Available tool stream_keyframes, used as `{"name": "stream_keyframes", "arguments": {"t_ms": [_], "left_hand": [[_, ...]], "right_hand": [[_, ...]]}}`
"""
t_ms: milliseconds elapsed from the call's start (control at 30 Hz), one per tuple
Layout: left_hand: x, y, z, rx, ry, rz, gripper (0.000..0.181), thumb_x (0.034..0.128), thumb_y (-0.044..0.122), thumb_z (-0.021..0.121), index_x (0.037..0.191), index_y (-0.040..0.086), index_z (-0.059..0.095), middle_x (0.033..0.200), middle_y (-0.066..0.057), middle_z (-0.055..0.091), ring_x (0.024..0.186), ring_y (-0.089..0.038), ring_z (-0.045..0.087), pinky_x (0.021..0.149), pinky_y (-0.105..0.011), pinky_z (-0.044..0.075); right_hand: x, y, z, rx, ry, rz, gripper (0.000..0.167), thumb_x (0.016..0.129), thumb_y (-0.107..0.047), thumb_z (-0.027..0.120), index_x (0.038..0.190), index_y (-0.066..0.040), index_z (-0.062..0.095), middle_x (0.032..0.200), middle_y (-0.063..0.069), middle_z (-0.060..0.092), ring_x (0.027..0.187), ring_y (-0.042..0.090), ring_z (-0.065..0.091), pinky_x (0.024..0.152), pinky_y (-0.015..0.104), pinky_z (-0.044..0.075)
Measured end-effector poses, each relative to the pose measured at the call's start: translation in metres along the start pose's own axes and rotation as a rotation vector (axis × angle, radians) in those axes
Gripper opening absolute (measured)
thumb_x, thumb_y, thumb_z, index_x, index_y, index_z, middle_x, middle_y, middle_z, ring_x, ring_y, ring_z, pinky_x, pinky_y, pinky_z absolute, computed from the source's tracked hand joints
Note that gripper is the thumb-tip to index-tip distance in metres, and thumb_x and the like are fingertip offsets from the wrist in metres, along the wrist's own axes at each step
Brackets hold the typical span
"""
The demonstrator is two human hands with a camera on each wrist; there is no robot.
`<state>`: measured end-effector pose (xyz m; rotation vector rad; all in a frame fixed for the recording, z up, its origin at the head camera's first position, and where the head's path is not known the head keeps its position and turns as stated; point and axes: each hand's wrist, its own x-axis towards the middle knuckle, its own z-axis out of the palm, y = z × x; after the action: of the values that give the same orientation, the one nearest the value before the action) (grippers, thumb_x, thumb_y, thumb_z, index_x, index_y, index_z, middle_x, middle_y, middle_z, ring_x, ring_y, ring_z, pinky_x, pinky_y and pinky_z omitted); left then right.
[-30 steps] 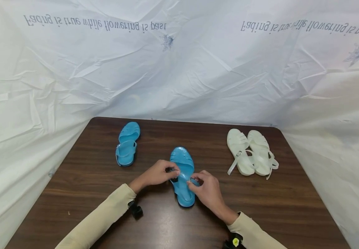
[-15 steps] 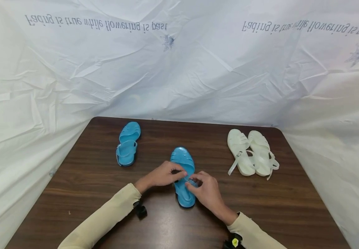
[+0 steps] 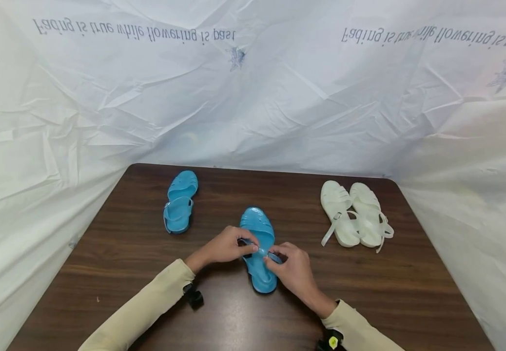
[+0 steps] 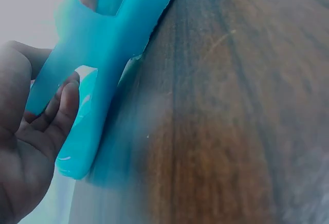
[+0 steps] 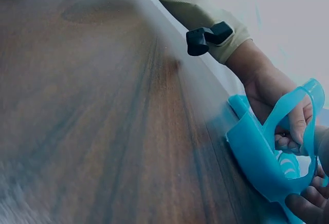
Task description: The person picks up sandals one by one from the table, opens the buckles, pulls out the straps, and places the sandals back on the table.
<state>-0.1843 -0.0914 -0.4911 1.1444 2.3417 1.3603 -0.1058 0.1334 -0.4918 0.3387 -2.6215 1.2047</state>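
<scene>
A blue sandal (image 3: 257,222) lies at the middle of the table, toe pointing away. My left hand (image 3: 228,244) pinches its strap on the left side; in the left wrist view the fingers of the left hand (image 4: 31,131) are curled round the blue strap (image 4: 56,75). On the other side my right hand (image 3: 294,270) pinches the strap end by the buckle. From the right wrist view, both hands are at the raised strap (image 5: 313,95) above the blue heel part (image 5: 257,157); the buckle itself is mostly hidden by fingers.
Another blue sandal (image 3: 183,185) lies at the back left of the brown table (image 3: 147,273). Two white sandals (image 3: 335,195) lie side by side at the back right, straps loose. White sheeting (image 3: 253,97) hangs behind and at both sides.
My left hand moved right toward my right hand, then back a little to the left, still at the strap. The right hand has hardly moved.
</scene>
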Motion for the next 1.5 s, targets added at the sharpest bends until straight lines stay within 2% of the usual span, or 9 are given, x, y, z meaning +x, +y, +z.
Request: {"name": "stream_keyframes", "arguments": {"t_ms": [200,433,533,767,900,1033,1233,1367,1500], "left_hand": [[0.003,0.000,-0.001,0.016,-0.006,0.026,0.014,0.1004,0.025,0.069,0.106,0.018,0.079,0.101,0.008,0.075,0.089,-0.003,0.068,0.078,-0.026,0.057],[0.005,0.002,-0.002,-0.007,-0.017,0.001,0.011,0.0989,0.019,0.070,0.104,0.016,0.080,0.101,0.006,0.075,0.086,-0.004,0.069,0.074,-0.026,0.058],[0.007,0.003,0.000,0.007,-0.044,0.000,0.010,0.1006,0.019,0.067,0.102,0.018,0.078,0.097,0.007,0.074,0.077,-0.003,0.066,0.070,-0.025,0.057],[0.013,0.006,0.006,0.064,-0.111,0.063,0.018,0.1053,0.022,0.059,0.102,0.021,0.077,0.093,0.012,0.071,0.075,-0.002,0.061,0.067,-0.022,0.053],[0.012,0.003,0.007,0.024,-0.121,0.050,0.016,0.1041,0.025,0.062,0.098,0.022,0.077,0.090,0.012,0.071,0.075,-0.002,0.061,0.068,-0.023,0.053],[0.011,-0.001,0.008,-0.040,-0.114,0.048,0.012,0.1024,0.023,0.065,0.099,0.019,0.077,0.096,0.007,0.072,0.082,-0.005,0.064,0.073,-0.025,0.055],[0.011,-0.005,0.012,-0.033,-0.075,0.080,0.011,0.1012,0.014,0.066,0.100,0.013,0.077,0.097,0.000,0.071,0.082,-0.004,0.062,0.072,-0.025,0.054],[0.010,-0.007,0.012,-0.046,-0.070,0.100,0.012,0.1004,0.008,0.065,0.101,0.006,0.077,0.096,-0.007,0.072,0.081,-0.006,0.064,0.072,-0.025,0.055],[0.010,-0.008,0.012,-0.049,-0.067,0.102,0.012,0.1008,0.010,0.065,0.101,0.007,0.077,0.098,-0.006,0.073,0.084,-0.006,0.065,0.073,-0.025,0.055]], "right_hand": [[-0.001,0.002,-0.001,0.002,0.006,0.005,0.019,0.082,-0.019,0.087,0.098,-0.010,0.081,0.088,-0.007,0.070,0.076,0.003,0.063,0.065,0.022,0.054],[-0.002,0.003,0.001,0.031,0.033,0.023,0.017,0.081,-0.017,0.089,0.095,-0.013,0.081,0.086,-0.006,0.070,0.075,0.004,0.063,0.065,0.023,0.053],[-0.003,0.002,0.001,0.033,0.035,0.012,0.017,0.080,-0.015,0.089,0.094,-0.011,0.081,0.085,-0.006,0.069,0.074,0.004,0.063,0.065,0.022,0.053],[-0.001,0.000,0.001,0.018,0.030,-0.010,0.016,0.079,-0.013,0.088,0.093,-0.008,0.081,0.084,-0.005,0.069,0.073,0.006,0.065,0.063,0.021,0.053],[-0.001,0.000,0.002,0.011,0.016,-0.009,0.016,0.080,-0.013,0.088,0.094,-0.009,0.081,0.087,-0.006,0.069,0.074,0.004,0.064,0.064,0.021,0.053],[-0.002,0.000,0.002,0.007,0.023,-0.016,0.016,0.080,-0.013,0.087,0.094,-0.008,0.081,0.088,-0.005,0.070,0.075,0.003,0.065,0.065,0.021,0.054],[-0.004,0.001,0.003,0.008,0.056,-0.039,0.019,0.079,-0.012,0.088,0.096,-0.007,0.081,0.089,-0.003,0.072,0.078,0.006,0.067,0.066,0.023,0.055],[-0.005,0.002,0.004,0.012,0.067,-0.050,0.020,0.079,-0.013,0.089,0.097,-0.008,0.082,0.090,-0.003,0.072,0.079,0.007,0.068,0.067,0.023,0.056],[-0.005,0.003,0.005,0.020,0.072,-0.049,0.020,0.079,-0.013,0.089,0.097,-0.008,0.081,0.090,-0.003,0.072,0.080,0.007,0.069,0.068,0.024,0.056]]}}
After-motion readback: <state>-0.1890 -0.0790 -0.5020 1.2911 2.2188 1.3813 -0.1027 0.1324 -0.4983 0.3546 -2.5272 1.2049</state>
